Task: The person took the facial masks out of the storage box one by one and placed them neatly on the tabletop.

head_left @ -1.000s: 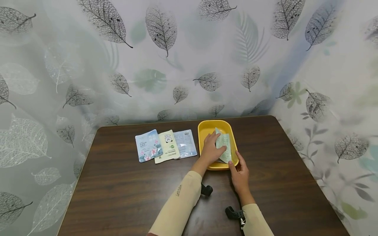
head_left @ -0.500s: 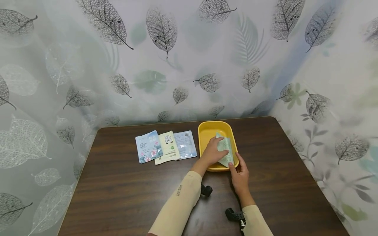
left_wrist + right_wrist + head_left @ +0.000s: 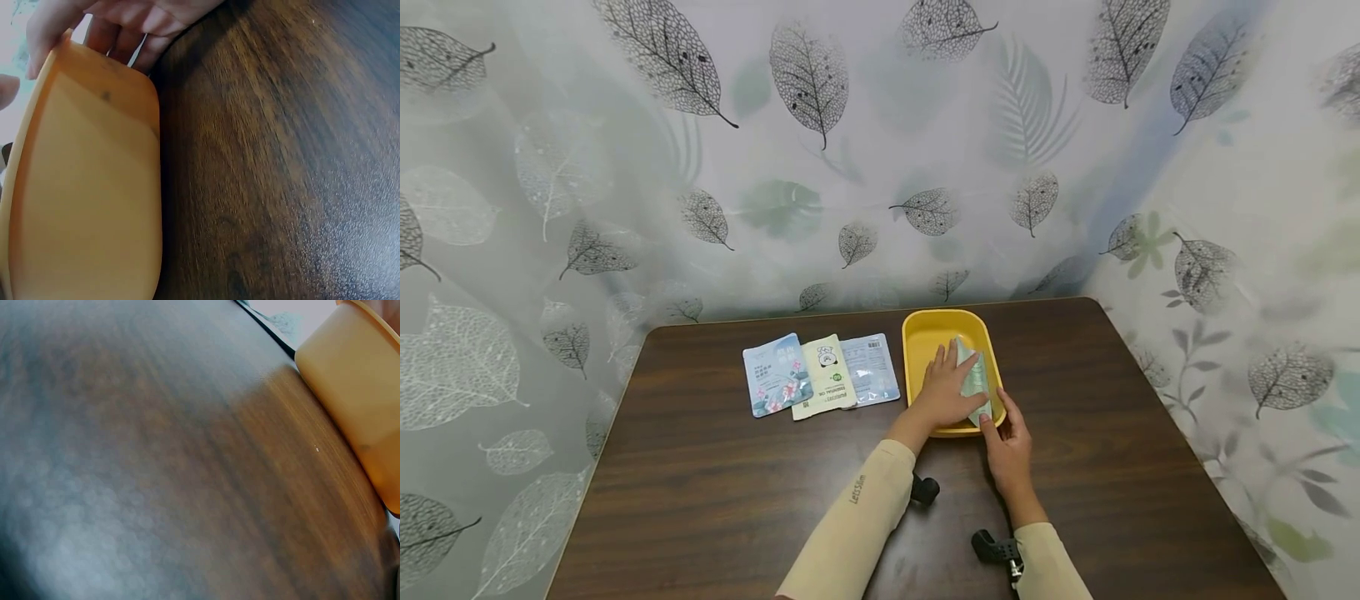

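My left hand (image 3: 945, 395) lies with spread fingers inside the yellow tray (image 3: 927, 333), touching a pale green sachet (image 3: 974, 379). That sachet leans toward the tray's right side, partly covered by the fingers and thumb. At the front right corner my right hand (image 3: 1011, 452) grips the tray's rim between thumb and fingers. The left wrist view shows the right hand (image 3: 134, 22) with its fingers over the outer wall of the tray (image 3: 87, 181). In the right wrist view only the tray's outer wall (image 3: 356, 381) and the tabletop show clearly.
Left of the tray, three packets overlap in a row: a blue floral packet (image 3: 775, 379), a pale green packet with a cartoon animal (image 3: 826, 375) and a silvery blue packet (image 3: 874, 371). A leaf-patterned curtain (image 3: 865, 167) stands behind the brown table (image 3: 715, 500).
My left hand has loosened from the sachet and spread its fingers over it. The sachet has sunk lower into the tray. The right hand stays at the rim.
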{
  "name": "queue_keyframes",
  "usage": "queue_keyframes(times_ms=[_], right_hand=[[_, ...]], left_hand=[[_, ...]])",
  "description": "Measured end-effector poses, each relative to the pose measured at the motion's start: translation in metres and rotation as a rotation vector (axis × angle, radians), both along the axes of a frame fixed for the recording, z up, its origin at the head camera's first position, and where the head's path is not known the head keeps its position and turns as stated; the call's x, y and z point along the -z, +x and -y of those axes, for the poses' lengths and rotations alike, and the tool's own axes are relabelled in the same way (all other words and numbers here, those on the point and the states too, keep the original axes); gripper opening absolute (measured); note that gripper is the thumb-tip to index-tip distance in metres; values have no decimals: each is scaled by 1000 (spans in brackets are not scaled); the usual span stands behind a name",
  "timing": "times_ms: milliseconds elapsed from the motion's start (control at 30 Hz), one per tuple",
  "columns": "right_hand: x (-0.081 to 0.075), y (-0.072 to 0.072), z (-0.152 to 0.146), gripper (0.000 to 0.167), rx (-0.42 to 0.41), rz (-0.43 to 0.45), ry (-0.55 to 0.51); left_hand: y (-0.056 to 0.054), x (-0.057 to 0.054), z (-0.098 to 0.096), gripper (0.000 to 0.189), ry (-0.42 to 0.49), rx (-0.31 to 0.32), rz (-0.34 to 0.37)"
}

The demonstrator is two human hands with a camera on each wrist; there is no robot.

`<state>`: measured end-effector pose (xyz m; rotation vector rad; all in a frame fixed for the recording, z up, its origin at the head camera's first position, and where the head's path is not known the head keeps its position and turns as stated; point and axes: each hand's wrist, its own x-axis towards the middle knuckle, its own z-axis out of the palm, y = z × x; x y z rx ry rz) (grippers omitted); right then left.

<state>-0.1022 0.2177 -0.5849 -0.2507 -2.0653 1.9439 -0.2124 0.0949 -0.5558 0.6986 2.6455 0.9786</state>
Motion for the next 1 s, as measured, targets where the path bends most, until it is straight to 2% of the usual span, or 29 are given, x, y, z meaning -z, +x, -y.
queue_keyframes(times_ms=[167, 400, 467, 567, 633, 700, 867, 1000], right_hand=[[0, 1, 1, 59, 2, -7, -2], [0, 1, 1, 58, 8, -9, -8], [0, 1, 1, 58, 12, -8, -9], [-1, 1, 1, 58, 13, 0, 3], [-1, 2, 1, 58, 15, -3, 4], [-1, 2, 1, 58, 16, -8, 7], [1, 1, 0, 58, 11, -23, 6], [1, 1, -1, 58, 0, -29, -5]], left_hand=[[3, 0, -1, 73, -78, 9, -40], [2, 1, -1, 79, -44, 32, -79], [2, 2, 0, 82, 23, 61, -48], [2, 2, 1, 86, 144, 84, 61], [3, 0, 2, 89, 209, 70, 147], [4, -1, 2, 90, 223, 34, 192], [1, -2, 0, 84, 234, -59, 201], [-1, -3, 0, 79, 303, -85, 199]])
